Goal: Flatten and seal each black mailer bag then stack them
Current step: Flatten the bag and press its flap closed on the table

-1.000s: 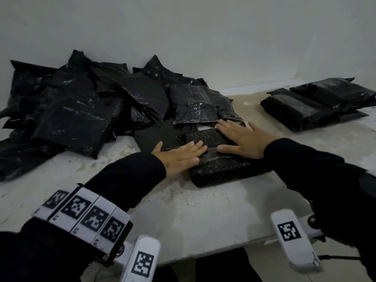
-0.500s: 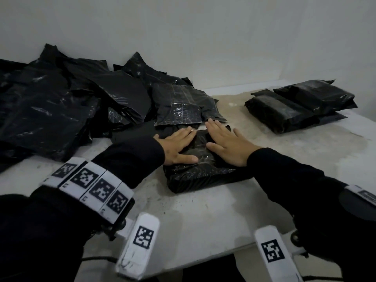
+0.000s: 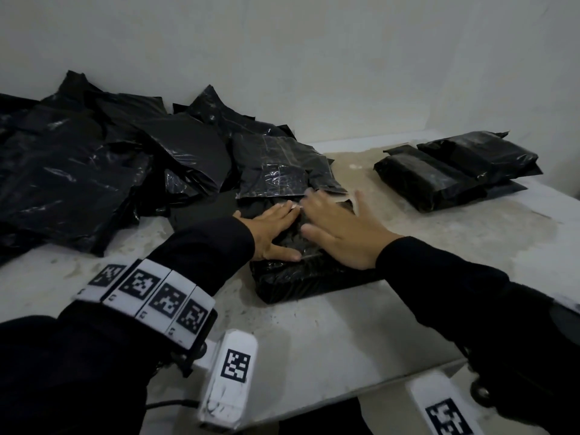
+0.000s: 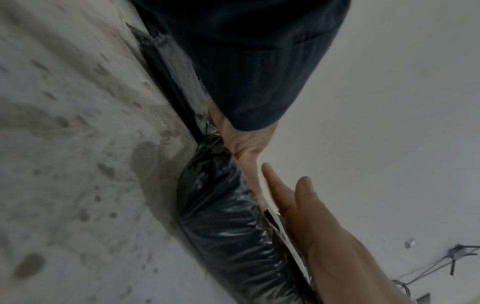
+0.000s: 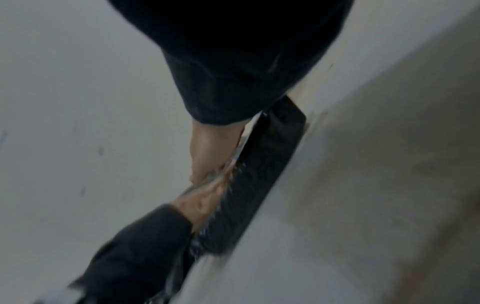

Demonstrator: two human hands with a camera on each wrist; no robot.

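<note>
A stuffed black mailer bag (image 3: 295,279) lies on the table in front of me. My left hand (image 3: 276,229) lies flat on its top left part with straight fingers. Beside it, my right hand (image 3: 340,237) presses flat too, its blurred fingertips at the bag's far end, where a pale strip and a raised flap (image 3: 354,200) show. The left wrist view has the bag (image 4: 221,222) bulging under both palms. In the right wrist view the bag (image 5: 249,191) is a dark slab under my right hand (image 5: 207,156) and left hand (image 5: 200,205).
A loose heap of black mailer bags (image 3: 94,177) fills the left and back of the table, up against the wall. A few filled bags (image 3: 455,167) lie stacked at the far right. The stained table top (image 3: 314,340) ends close to my body.
Both hands have slid away from me along the bag toward its far end. The left hand moved from the bag's left edge onto its top.
</note>
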